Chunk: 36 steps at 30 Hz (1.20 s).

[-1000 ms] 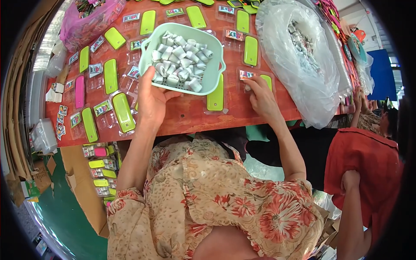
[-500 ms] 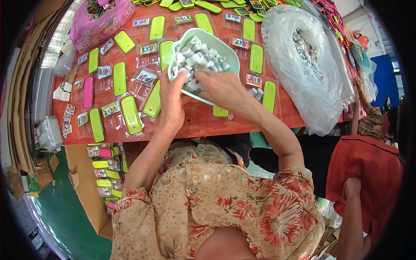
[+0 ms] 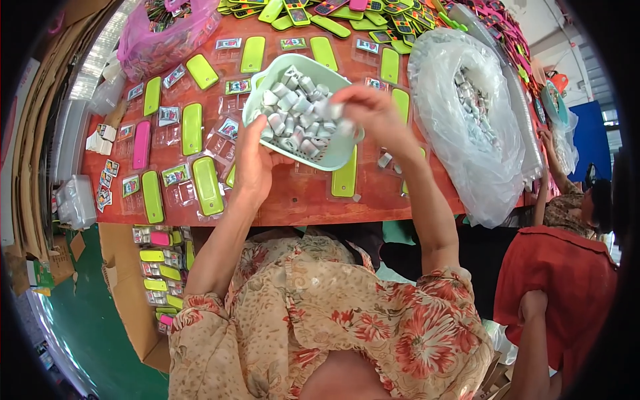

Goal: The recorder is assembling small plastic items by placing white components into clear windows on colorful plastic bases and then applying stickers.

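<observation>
Left hand [image 3: 253,165] gripping one basket [image 3: 341,157]; right hand [image 3: 380,115] curled over it, hold too blurred to tell; one clear bag [image 3: 490,183].

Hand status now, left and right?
Left hand: closed on the near left side of the basket.
Right hand: over the basket's right side, blurred; cannot tell if its grip holds anything.

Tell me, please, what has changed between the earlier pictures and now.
The right hand moved left from the table into the basket, then rose toward the basket's right side, blurred, apparently with a white piece at its fingertips. Two white rolls it seemingly let go lie at the right. The left hand still holds the basket; the green cases and clear plastic bag stayed put.
</observation>
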Each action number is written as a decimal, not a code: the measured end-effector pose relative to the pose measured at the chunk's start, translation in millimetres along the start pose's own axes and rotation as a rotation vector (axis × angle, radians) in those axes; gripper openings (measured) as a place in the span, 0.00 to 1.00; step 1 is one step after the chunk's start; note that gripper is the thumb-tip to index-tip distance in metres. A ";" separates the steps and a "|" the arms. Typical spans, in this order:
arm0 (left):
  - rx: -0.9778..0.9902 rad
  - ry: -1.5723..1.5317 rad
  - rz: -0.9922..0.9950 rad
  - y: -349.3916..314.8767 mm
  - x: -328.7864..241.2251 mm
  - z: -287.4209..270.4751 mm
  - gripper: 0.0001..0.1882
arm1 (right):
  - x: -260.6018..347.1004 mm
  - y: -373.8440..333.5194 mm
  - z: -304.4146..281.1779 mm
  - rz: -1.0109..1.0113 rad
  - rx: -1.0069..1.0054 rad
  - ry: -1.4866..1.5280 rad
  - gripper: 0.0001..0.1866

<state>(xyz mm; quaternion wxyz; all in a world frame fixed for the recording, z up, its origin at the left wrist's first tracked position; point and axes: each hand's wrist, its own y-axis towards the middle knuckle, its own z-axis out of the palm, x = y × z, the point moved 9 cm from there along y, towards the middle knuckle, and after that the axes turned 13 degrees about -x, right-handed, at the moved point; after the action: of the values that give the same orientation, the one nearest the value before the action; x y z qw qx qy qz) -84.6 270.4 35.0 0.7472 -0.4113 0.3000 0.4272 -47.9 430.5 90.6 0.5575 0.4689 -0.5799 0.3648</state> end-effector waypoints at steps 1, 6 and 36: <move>0.002 -0.024 -0.018 0.1 -1.5 -2.2 0.23 | 0.7 6.9 -22.2 0.013 -0.112 0.073 0.09; -0.051 -0.013 -0.035 4.1 -7.3 -23.3 0.23 | -29.2 20.4 -85.7 -0.399 -0.324 -0.893 0.10; -0.083 0.126 0.140 0.0 2.0 -5.9 0.27 | 9.9 15.2 61.9 -0.522 -0.052 -0.762 0.15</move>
<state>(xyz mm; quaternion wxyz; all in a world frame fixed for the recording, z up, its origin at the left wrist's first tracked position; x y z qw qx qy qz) -84.3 266.1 30.5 0.6776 -0.4460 0.3562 0.4638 -80.6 375.0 95.0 0.3893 0.6857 -0.6151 -0.0007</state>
